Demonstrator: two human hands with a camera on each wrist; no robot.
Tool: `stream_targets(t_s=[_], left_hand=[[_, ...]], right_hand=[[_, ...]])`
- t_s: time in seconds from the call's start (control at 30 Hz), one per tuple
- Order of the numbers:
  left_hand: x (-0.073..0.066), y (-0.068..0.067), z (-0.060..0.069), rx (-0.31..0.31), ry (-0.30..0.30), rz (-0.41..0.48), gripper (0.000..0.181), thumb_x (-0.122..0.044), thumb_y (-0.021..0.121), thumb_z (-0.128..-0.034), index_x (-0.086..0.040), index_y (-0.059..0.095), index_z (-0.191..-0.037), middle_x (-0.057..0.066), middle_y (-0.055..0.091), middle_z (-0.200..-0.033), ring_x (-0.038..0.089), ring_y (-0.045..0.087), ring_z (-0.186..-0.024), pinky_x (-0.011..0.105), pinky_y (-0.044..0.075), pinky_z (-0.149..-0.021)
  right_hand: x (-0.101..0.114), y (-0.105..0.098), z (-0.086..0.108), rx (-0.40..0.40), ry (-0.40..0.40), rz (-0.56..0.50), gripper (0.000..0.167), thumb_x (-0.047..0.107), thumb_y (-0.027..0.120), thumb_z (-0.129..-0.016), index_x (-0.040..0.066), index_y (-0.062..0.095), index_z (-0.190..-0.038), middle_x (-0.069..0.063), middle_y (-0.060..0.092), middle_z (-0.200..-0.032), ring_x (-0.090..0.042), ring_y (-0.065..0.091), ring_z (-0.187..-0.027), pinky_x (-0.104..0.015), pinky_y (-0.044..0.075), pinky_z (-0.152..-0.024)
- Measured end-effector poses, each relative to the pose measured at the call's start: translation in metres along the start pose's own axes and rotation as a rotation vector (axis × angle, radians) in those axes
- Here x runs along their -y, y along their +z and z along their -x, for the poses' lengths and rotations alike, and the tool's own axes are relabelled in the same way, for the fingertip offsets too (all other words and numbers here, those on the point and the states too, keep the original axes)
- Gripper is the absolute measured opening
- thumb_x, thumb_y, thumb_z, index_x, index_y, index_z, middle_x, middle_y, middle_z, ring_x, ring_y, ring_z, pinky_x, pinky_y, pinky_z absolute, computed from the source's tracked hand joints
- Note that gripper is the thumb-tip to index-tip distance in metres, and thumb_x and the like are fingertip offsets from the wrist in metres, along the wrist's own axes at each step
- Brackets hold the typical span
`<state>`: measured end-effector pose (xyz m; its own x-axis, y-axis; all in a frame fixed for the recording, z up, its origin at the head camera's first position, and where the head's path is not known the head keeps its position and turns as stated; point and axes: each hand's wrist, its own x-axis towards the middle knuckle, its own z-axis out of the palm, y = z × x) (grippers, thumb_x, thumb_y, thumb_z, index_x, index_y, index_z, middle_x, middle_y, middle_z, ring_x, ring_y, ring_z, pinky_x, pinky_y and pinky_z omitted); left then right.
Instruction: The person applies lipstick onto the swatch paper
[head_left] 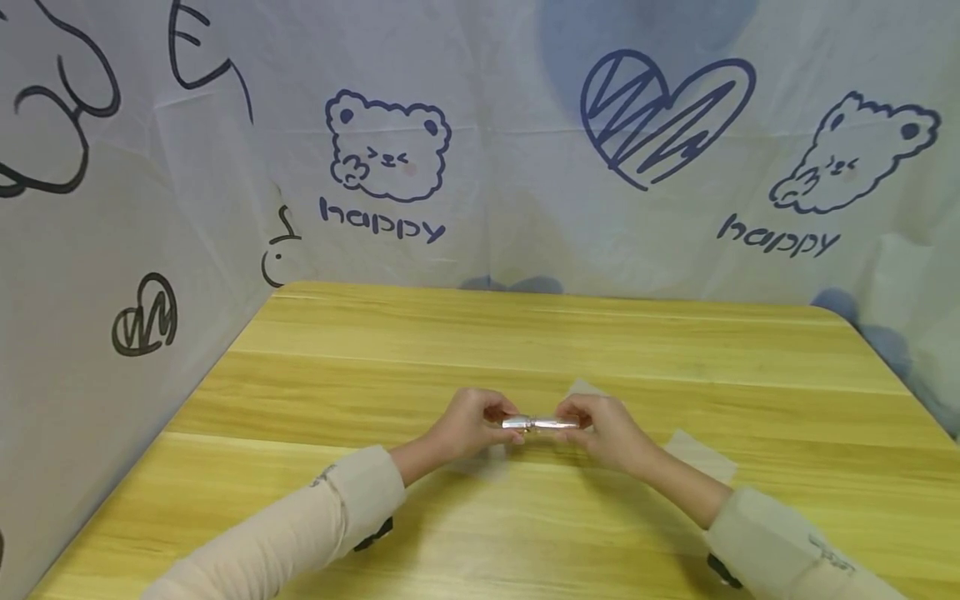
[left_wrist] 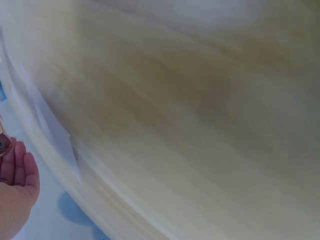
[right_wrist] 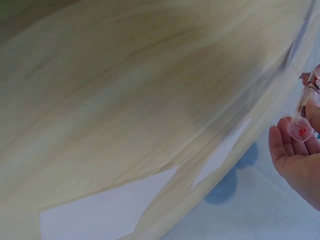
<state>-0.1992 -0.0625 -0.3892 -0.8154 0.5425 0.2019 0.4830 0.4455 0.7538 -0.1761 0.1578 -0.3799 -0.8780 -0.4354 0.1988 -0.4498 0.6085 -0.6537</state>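
A slim, shiny silver-pink tube that looks like a lipstick [head_left: 555, 423] is held level above the table between both hands. My left hand [head_left: 470, 425] pinches its left end between thumb and fingers. On the right end, my right hand [head_left: 606, 429] has a similar pinch. A metallic ring shows near the tube's middle. The right wrist view shows the tube's clear end [right_wrist: 300, 131] with a small red mark, beside the right hand's fingers. In the left wrist view, a round, dark end face [left_wrist: 4, 144] sits by the left hand; the rest is cut off by the frame.
Pale paper pieces lie on the wood-grain table [head_left: 375, 333]: one right of the right forearm [head_left: 701, 456], one behind the right hand [head_left: 585, 387], one under the left hand [head_left: 487, 462]. White cloth walls [head_left: 510, 208] with drawings stand behind and at the left.
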Motion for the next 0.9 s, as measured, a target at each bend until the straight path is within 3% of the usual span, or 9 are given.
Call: stream_targets(t_s=[0.23,0.33,0.5,0.7,0.9], left_hand=[[0.006,-0.004,0.003,-0.025,-0.014,0.000,0.023,-0.010,0.076,-0.0758,0.003,0.067,-0.093,0.014,0.070,-0.088,0.017,0.065,-0.077,0.016,0.053,-0.070],[0.009,-0.005,0.004,-0.035,-0.005,-0.009,0.023,-0.009,0.075,-0.0767,0.004,0.066,-0.093,0.014,0.070,-0.088,0.018,0.065,-0.078,0.016,0.053,-0.071],[0.011,-0.006,0.005,-0.051,-0.046,0.009,0.023,-0.010,0.076,-0.0748,0.003,0.066,-0.091,0.014,0.069,-0.087,0.015,0.063,-0.076,0.014,0.051,-0.066],[0.012,-0.007,0.007,-0.075,-0.073,0.033,0.023,-0.008,0.077,-0.0737,0.003,0.065,-0.089,0.014,0.068,-0.086,0.016,0.063,-0.075,0.016,0.053,-0.066],[0.012,-0.007,0.009,-0.083,-0.092,0.066,0.023,-0.006,0.077,-0.0733,0.004,0.064,-0.089,0.015,0.067,-0.086,0.018,0.064,-0.075,0.017,0.054,-0.066]], right_hand=[[-0.003,-0.004,0.001,0.002,0.051,-0.010,0.017,0.005,0.070,-0.080,-0.002,0.065,-0.095,-0.008,0.065,-0.085,-0.014,0.060,-0.076,-0.021,0.054,-0.067],[-0.004,-0.007,0.000,0.005,0.029,-0.005,0.020,0.004,0.069,-0.080,-0.004,0.064,-0.098,-0.009,0.065,-0.085,-0.015,0.060,-0.075,-0.022,0.054,-0.067],[-0.008,-0.012,-0.002,0.014,0.005,0.004,0.028,0.003,0.067,-0.082,-0.010,0.062,-0.107,-0.012,0.067,-0.086,-0.019,0.062,-0.078,-0.026,0.056,-0.070],[-0.014,-0.015,-0.006,-0.005,0.081,-0.014,0.022,0.003,0.068,-0.082,-0.006,0.065,-0.102,-0.014,0.067,-0.088,-0.018,0.061,-0.078,-0.025,0.055,-0.069],[-0.017,-0.014,-0.013,-0.027,0.092,-0.011,0.019,0.003,0.067,-0.083,-0.004,0.063,-0.100,-0.015,0.067,-0.093,-0.021,0.062,-0.082,-0.027,0.054,-0.070]])
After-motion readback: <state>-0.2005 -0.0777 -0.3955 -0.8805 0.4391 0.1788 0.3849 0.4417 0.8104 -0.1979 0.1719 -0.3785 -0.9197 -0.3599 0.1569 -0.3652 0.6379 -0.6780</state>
